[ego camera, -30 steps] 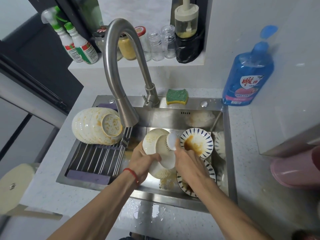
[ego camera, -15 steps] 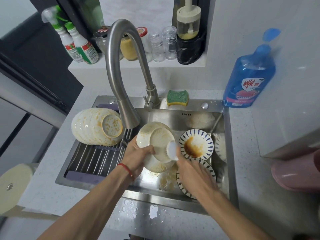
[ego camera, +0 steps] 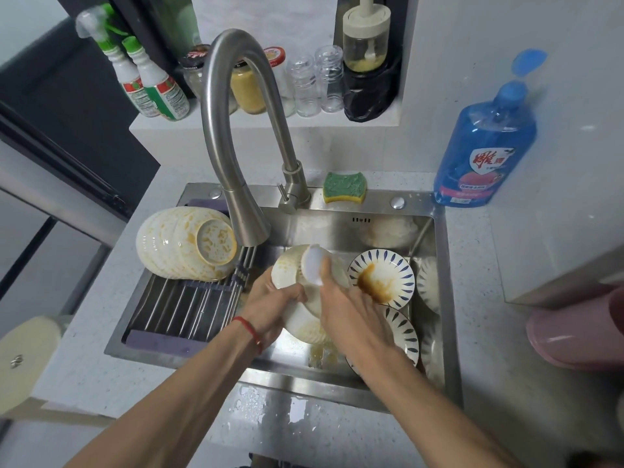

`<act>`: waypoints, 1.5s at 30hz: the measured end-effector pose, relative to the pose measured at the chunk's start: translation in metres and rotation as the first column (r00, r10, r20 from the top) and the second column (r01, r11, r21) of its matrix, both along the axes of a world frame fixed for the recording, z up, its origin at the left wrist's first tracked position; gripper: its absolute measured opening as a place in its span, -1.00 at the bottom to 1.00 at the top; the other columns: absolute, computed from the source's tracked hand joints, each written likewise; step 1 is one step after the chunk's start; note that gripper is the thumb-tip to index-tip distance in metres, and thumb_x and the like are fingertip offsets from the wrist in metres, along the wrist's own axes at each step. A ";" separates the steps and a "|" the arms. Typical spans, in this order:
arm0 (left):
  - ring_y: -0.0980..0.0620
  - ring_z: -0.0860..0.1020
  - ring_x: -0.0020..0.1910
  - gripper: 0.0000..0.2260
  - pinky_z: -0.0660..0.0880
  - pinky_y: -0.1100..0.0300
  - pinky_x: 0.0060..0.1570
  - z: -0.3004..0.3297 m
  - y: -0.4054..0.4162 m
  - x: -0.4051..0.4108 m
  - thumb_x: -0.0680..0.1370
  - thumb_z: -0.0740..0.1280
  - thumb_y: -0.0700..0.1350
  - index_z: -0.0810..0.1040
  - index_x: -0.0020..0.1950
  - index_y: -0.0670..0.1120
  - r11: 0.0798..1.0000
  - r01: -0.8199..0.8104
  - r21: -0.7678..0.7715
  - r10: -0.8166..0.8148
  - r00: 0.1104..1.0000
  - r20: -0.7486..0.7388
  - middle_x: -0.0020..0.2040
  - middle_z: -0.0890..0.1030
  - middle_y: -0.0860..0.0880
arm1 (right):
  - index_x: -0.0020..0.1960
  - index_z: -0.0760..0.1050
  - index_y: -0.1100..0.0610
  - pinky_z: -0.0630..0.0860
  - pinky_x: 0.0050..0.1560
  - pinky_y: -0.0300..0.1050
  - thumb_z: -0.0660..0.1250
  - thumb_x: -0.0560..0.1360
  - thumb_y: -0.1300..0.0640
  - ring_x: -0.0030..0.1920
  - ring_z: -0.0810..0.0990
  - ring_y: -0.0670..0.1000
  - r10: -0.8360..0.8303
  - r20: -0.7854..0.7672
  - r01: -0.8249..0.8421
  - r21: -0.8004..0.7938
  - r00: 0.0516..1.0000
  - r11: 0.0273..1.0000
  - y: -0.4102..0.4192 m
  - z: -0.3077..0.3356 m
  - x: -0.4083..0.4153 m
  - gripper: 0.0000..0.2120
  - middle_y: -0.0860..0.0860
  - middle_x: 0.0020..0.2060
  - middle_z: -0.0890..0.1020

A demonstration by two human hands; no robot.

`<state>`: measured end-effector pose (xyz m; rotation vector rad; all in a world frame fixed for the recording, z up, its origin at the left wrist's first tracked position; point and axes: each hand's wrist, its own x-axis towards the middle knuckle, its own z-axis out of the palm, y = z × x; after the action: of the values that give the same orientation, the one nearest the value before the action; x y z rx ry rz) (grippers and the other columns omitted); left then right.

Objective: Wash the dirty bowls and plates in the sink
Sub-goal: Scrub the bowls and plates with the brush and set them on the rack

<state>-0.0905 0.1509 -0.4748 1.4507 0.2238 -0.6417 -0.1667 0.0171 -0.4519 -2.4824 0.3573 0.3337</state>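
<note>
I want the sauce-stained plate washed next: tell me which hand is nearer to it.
Right. The right hand, holding a white scrubber, sits just beside the stained plate; the left hand grips the bowl farther off.

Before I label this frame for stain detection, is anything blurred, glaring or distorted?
Head view: wide-angle lens bends the curved steel faucet and leans the blue soap bottle; the white scrubber in the right hand is motion-smeared; glare on the wet steel sink rim; the brown-stained blue-patterned plate stays sharp.
</note>
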 end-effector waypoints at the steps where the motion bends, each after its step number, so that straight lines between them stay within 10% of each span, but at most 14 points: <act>1: -0.13 0.66 -0.10 -0.45 0.65 -0.02 -0.14 0.001 0.002 0.000 0.21 0.35 -0.41 0.59 0.22 -0.26 1.000 -0.001 -0.007 0.001 1.000 0.000 -0.04 0.70 -0.19 | 0.63 -0.23 -0.12 0.49 0.00 0.14 0.07 0.66 0.20 0.07 0.60 0.29 0.033 0.011 -0.032 -0.005 0.999 0.999 0.001 0.001 -0.007 -0.30 0.23 0.19 0.57; 15: 0.00 0.68 -0.10 -0.51 0.64 0.10 -0.23 0.006 0.002 0.010 0.28 0.34 -0.48 0.63 0.15 -0.16 0.998 -0.009 0.066 0.005 0.998 0.058 -0.06 0.72 -0.07 | 0.65 -0.28 -0.05 0.39 -0.22 0.04 0.10 0.70 0.11 -0.24 0.55 0.12 0.002 -0.051 -0.005 -0.045 0.999 0.999 -0.014 -0.021 -0.045 -0.30 0.05 -0.20 0.57; 27: -0.06 0.67 -0.07 -0.48 0.64 0.11 -0.25 0.016 0.014 0.022 0.22 0.41 -0.35 0.59 0.17 -0.15 0.977 0.134 0.164 -0.147 0.986 0.072 -0.05 0.70 -0.08 | 0.63 -0.05 -0.26 0.37 -0.33 -0.13 0.12 0.71 -0.06 -0.26 0.50 -0.05 -0.184 -0.061 0.190 0.121 0.981 0.974 -0.042 -0.017 -0.023 -0.43 0.03 0.01 0.63; 33: -0.12 0.69 -0.10 -0.72 0.62 0.11 -0.23 0.046 0.004 0.034 0.45 0.52 -0.38 0.59 0.09 -0.15 0.901 0.363 0.238 -0.392 0.916 0.086 -0.06 0.71 -0.14 | 0.55 0.22 -0.19 0.48 0.09 -0.09 0.50 0.48 -0.20 0.07 0.56 -0.11 -0.377 -0.106 0.362 0.597 0.920 0.716 -0.054 -0.020 0.003 -0.26 -0.24 0.11 0.56; 35: -0.15 0.71 -0.07 -0.70 0.64 0.08 -0.21 0.053 0.004 0.030 0.44 0.57 -0.30 0.60 0.12 -0.16 0.922 0.327 0.208 -0.350 0.932 0.089 0.00 0.72 -0.16 | 0.23 0.51 -0.10 0.56 -0.14 -0.12 0.48 0.48 -0.22 -0.11 0.62 -0.10 -0.425 -0.175 0.416 0.698 0.888 0.583 -0.052 -0.024 0.001 -0.59 -0.08 -0.06 0.67; 39: -0.22 0.68 0.13 -0.41 0.66 -0.19 0.07 0.033 0.005 -0.009 0.32 0.61 -0.26 0.54 0.32 -0.09 0.995 0.079 0.060 -0.083 0.994 0.077 0.17 0.70 -0.17 | 0.15 0.59 0.04 0.28 -0.60 -0.25 0.41 0.52 -0.25 -0.53 0.38 -0.15 -0.541 -0.306 0.536 0.774 0.783 0.337 -0.040 -0.043 -0.007 -0.60 0.06 -0.24 0.58; 42: -0.23 0.65 0.16 -0.44 0.62 -0.27 0.13 0.013 0.000 -0.023 0.36 0.54 -0.42 0.54 0.31 -0.08 0.993 -0.072 0.094 0.060 0.989 0.133 0.16 0.68 -0.17 | 0.24 0.52 0.02 0.40 -0.50 -0.21 0.28 0.55 -0.36 -0.39 0.49 -0.14 -0.502 -0.243 0.509 0.697 0.830 0.505 -0.031 -0.047 -0.009 -0.49 0.01 -0.14 0.61; 45: -0.13 0.63 0.09 -0.48 0.66 -0.08 0.04 0.009 0.001 -0.014 0.38 0.48 -0.46 0.57 0.24 -0.04 0.947 0.042 0.318 -0.131 0.955 0.266 0.08 0.66 -0.10 | 0.50 0.27 -0.08 0.50 -0.22 -0.04 0.03 0.69 -0.24 -0.20 0.57 -0.03 -0.431 -0.182 0.465 0.444 0.884 0.766 -0.042 -0.042 -0.003 -0.54 0.03 -0.01 0.63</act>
<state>-0.1044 0.1520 -0.4654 1.8452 0.0332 -0.4738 -0.1700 -0.0253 -0.4944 -1.8286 0.7836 0.2656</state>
